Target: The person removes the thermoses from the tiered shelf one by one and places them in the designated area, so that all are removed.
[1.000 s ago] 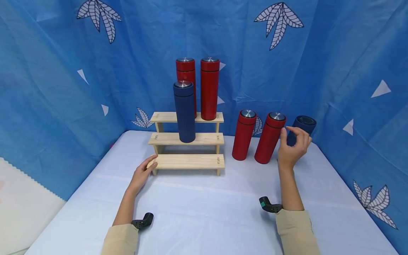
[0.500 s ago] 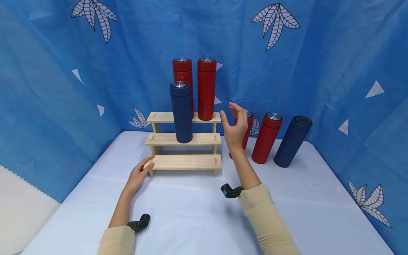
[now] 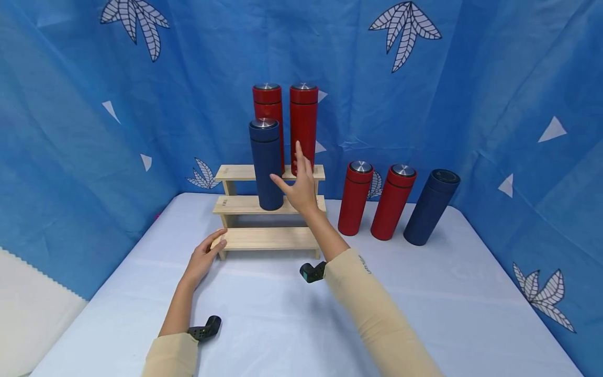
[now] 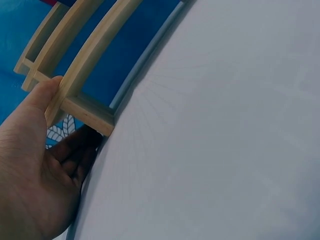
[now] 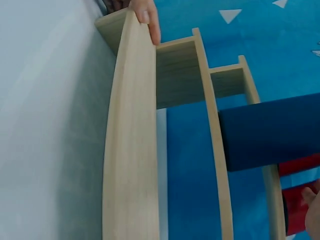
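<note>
Head view bright, light diffuse; soft shadow on tabletop (image 3: 264,314) in front of wooden stand (image 3: 264,238). Glints on steel lids (image 3: 361,166) right of stand. Wrist views dimmer; left one bows stand's boards (image 4: 98,45).

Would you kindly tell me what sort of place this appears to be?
Probably a staged recording booth rather than a lived-in room: blue leaf-print cloth hangs behind and on both sides of a white-covered table, and the person wears black wrist-mounted devices.
</note>
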`<state>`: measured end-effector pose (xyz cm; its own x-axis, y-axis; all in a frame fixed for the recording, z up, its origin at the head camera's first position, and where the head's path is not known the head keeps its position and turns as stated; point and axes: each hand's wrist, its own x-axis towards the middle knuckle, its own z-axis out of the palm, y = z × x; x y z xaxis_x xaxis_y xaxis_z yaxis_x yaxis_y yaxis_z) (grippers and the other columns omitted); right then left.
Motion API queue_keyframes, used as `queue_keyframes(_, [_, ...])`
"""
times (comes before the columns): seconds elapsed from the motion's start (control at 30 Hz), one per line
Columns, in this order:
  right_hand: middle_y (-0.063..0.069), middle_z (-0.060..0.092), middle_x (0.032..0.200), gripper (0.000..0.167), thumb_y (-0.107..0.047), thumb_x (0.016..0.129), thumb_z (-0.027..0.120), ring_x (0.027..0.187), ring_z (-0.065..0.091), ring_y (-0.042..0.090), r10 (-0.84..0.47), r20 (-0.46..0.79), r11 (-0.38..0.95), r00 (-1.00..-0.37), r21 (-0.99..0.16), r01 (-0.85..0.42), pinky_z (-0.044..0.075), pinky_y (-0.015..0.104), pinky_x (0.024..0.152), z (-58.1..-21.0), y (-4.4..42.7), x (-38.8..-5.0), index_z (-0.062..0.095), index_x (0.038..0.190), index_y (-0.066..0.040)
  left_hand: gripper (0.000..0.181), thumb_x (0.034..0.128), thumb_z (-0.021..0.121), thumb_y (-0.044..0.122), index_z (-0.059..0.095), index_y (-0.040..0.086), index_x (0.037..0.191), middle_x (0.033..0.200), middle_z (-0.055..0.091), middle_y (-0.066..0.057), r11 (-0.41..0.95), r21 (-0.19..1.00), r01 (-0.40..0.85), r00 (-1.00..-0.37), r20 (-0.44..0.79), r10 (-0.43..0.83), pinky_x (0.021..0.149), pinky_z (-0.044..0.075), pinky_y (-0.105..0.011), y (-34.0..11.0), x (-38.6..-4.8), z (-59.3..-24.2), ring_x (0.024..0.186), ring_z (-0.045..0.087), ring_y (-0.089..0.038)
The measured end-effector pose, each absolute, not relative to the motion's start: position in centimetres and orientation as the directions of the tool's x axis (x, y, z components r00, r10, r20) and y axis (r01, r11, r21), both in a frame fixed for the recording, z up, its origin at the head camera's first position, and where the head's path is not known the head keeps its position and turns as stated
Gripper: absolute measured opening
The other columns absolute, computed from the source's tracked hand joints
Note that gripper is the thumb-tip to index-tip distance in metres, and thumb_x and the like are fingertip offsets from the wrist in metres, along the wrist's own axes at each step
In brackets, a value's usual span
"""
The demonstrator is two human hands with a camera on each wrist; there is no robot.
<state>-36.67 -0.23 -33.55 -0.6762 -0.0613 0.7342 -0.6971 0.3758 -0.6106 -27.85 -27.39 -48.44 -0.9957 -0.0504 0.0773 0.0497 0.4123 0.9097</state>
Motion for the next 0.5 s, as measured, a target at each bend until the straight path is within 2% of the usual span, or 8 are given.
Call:
queue_keyframes(0.13, [0.014, 0.036, 0.138, 0.095, -0.032, 0.080, 0.072, 0.118, 0.044, 0.025, -0.123, 0.657, 0.389, -0.744, -0.658, -0.645, 0.044, 0.035, 0.095, -34.0, -1.5, -36.6, 0.008, 0.150, -0.020, 0.060, 0.0883, 0.052, 0.054, 0.042, 0.025, 0.139, 0.149, 0.028, -0.001, 0.412, 0.909, 0.057, -0.995, 0.088, -0.056, 0.108, 0.018, -0.053, -27.6, -27.9, -48.5, 0.137, 0.018, -0.028])
queue_keyframes(0.3, [0.007, 0.031, 0.145, 0.097, -0.034, 0.082, 0.070, 0.128, 0.037, 0.023, -0.160, 0.569, 0.401, -0.806, -0.709, -0.580, 0.039, 0.040, 0.100, -34.5, -2.6, -36.4, 0.000, 0.149, -0.032, 0.059, 0.0883, 0.052, 0.053, 0.043, 0.024, 0.139, 0.149, 0.029, -0.002, 0.414, 0.907, 0.073, -0.993, 0.103, -0.051, 0.108, 0.017, -0.053, -27.7, -28.2, -48.6, 0.138, 0.017, -0.028])
queue_keyframes(0.4, [0.002, 0.027, 0.149, 0.096, -0.032, 0.082, 0.070, 0.129, 0.036, 0.021, -0.144, 0.569, 0.407, -0.810, -0.712, -0.573, 0.038, 0.040, 0.100, -35.0, -2.8, -36.2, 0.001, 0.148, -0.037, 0.059, 0.0886, 0.052, 0.053, 0.042, 0.024, 0.140, 0.149, 0.028, -0.002, 0.418, 0.905, 0.073, -0.994, 0.101, -0.046, 0.108, 0.017, -0.054, -27.6, -28.2, -48.6, 0.138, 0.017, -0.029])
queue_keyframes(0.5, [-0.001, 0.028, 0.149, 0.095, -0.031, 0.081, 0.072, 0.126, 0.042, 0.021, -0.111, 0.623, 0.396, -0.775, -0.687, -0.609, 0.042, 0.039, 0.097, -35.6, -2.6, -36.1, 0.006, 0.148, -0.035, 0.060, 0.0879, 0.052, 0.054, 0.043, 0.025, 0.139, 0.148, 0.029, -0.001, 0.413, 0.908, 0.071, -0.994, 0.098, -0.045, 0.108, 0.018, -0.054, -27.5, -28.1, -48.7, 0.137, 0.018, -0.028])
